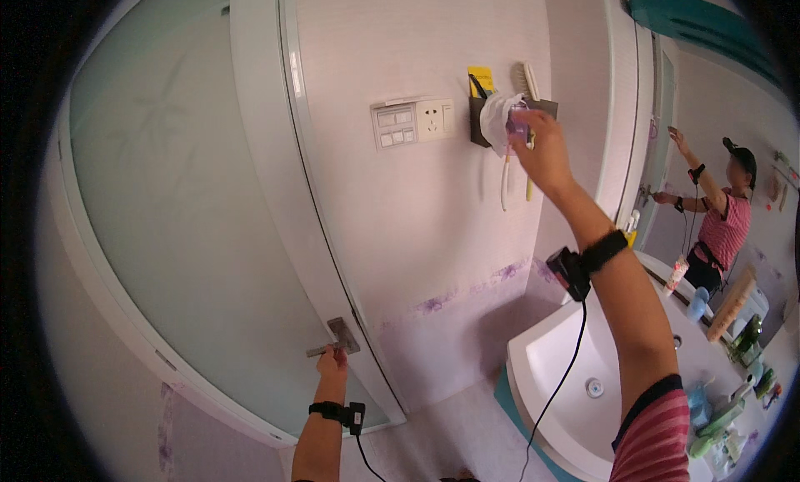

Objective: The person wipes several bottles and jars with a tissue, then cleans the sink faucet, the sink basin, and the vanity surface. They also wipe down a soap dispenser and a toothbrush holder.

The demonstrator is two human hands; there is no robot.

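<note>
My left hand (332, 362) is closed round the metal lever handle (342, 335) of a white-framed frosted-glass door (192, 190). My right hand (543, 151) is raised to a dark wall-mounted holder (479, 119). Its fingers are bent round a purple see-through item (518, 125), partly hidden by them, so I cannot tell its kind. Against it hangs a crumpled white plastic bag (497, 119). A pale hairbrush (531, 80) and a yellow packet (480, 77) stick up from the holder. Thin white and yellow handles hang below my right fingers.
Left of the holder are a socket (433, 119) and switches (396, 125). A white washbasin (575, 374) stands at the lower right, its counter crowded with bottles and a blue cup (697, 304). A mirror (692, 90) reflects me. Black cables (562, 382) hang from my wrist straps.
</note>
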